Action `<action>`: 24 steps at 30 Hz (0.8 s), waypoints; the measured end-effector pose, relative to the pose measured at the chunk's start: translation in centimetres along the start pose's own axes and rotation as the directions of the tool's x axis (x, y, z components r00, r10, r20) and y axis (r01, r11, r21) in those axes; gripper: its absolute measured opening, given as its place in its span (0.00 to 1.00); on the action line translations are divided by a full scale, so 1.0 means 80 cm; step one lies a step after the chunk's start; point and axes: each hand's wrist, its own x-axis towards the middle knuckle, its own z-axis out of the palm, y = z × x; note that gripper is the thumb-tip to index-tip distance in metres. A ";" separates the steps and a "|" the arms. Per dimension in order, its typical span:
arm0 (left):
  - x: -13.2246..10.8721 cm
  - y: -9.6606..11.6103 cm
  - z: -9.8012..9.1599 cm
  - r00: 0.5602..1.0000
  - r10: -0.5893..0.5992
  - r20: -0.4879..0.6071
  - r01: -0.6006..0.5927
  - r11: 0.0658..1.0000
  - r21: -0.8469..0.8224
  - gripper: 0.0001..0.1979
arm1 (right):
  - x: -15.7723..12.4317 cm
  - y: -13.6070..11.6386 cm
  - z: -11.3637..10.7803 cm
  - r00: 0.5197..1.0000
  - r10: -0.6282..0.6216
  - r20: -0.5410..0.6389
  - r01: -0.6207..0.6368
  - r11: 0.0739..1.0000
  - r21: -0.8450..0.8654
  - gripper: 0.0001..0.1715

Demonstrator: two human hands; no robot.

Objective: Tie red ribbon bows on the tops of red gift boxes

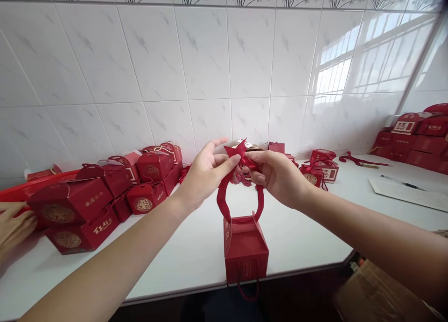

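Both of my hands pinch a red ribbon point(223, 198) above a small red gift box point(247, 247). My left hand point(206, 170) has thumb and fingers closed on the ribbon, where pointed ends stick up like part of a bow. From the other side my right hand point(280, 175) grips the same ribbon with its fingers closed. Two ribbon strands run down from the hands into the top of the box, forming a loop. The box is near the table's front edge, with a thin cord handle hanging from its front. My fingers partly hide the knot.
Red gift boxes point(156, 165) are stacked at the left, beside a red tray point(31, 189). Another person's hand point(16, 224) reaches in there. More boxes point(427, 140) pile up at the far right, near a pen point(409, 185) on paper point(409, 195). A tiled wall point(210, 56) backs the white table point(189, 252).
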 end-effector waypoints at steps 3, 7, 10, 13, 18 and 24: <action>0.000 -0.001 0.001 0.999 -0.006 0.050 0.005 1.000 0.011 0.26 | -0.004 0.006 0.002 0.998 -0.046 0.031 0.048 0.997 -0.067 0.10; -0.002 -0.003 -0.004 0.989 -0.073 0.126 0.080 0.995 -0.052 0.18 | -0.005 0.013 -0.005 0.988 -0.129 0.083 0.141 0.977 -0.161 0.10; -0.004 -0.005 -0.012 0.977 -0.164 0.136 0.181 0.975 -0.129 0.17 | -0.008 0.011 -0.018 0.917 -0.286 0.279 0.384 0.820 -0.424 0.09; -0.005 -0.008 -0.019 0.967 -0.204 0.150 0.231 0.953 -0.195 0.18 | -0.012 0.007 -0.032 0.753 -0.427 0.502 0.652 0.375 -0.659 0.12; -0.007 -0.013 -0.013 0.967 -0.174 0.187 0.219 0.941 -0.258 0.20 | -0.017 0.015 -0.035 0.659 -0.496 0.566 0.651 -0.001 -0.759 0.15; -0.029 -0.022 -0.009 0.965 0.253 -0.072 -0.205 0.894 0.398 0.31 | -0.032 0.020 -0.037 0.954 -0.291 0.074 0.260 0.676 -0.689 0.14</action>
